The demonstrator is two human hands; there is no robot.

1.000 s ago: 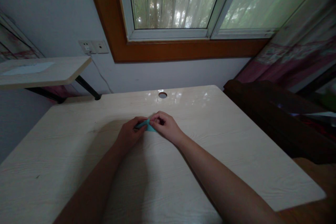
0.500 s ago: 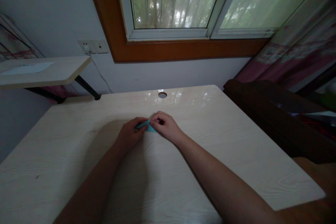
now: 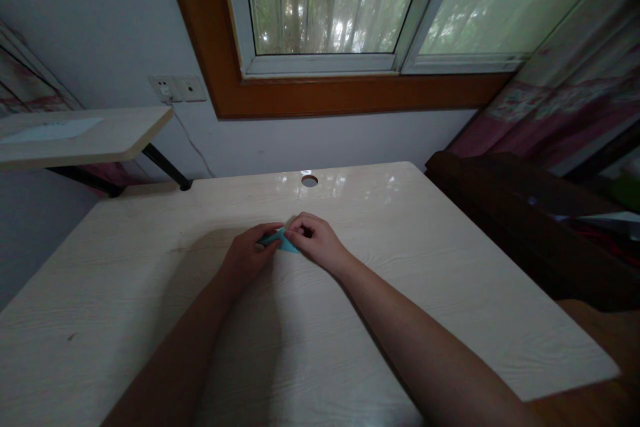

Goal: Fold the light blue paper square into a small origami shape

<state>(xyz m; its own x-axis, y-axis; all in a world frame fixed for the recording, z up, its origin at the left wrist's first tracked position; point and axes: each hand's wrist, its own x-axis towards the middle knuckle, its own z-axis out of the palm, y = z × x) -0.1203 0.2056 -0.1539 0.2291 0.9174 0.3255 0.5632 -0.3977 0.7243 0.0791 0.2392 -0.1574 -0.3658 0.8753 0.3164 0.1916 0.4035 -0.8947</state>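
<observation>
Between my hands is a small piece of folded light-blue paper (image 3: 287, 244), held just above or on the pale wood-grain desk (image 3: 440, 293). My left hand (image 3: 251, 251) pinches its left part between thumb and fingers. From the right, my right hand (image 3: 316, 237) grips the paper's upper right edge with thumb and curled forefinger. A pointed blue flap shows below the fingertips. Much of the paper is hidden by the fingers, so its full folded shape cannot be made out.
A raised shelf (image 3: 85, 140) on black legs stands at the back left, with a pale sheet (image 3: 53, 130) on it. The desk has a round cable hole (image 3: 309, 181) near its back edge. A white cord (image 3: 193, 140) hangs from the wall socket (image 3: 177, 89). Dark furniture (image 3: 495, 220) stands to the right.
Both hands stay in nearly the same place. The blue paper has shifted very slightly between the fingers.
</observation>
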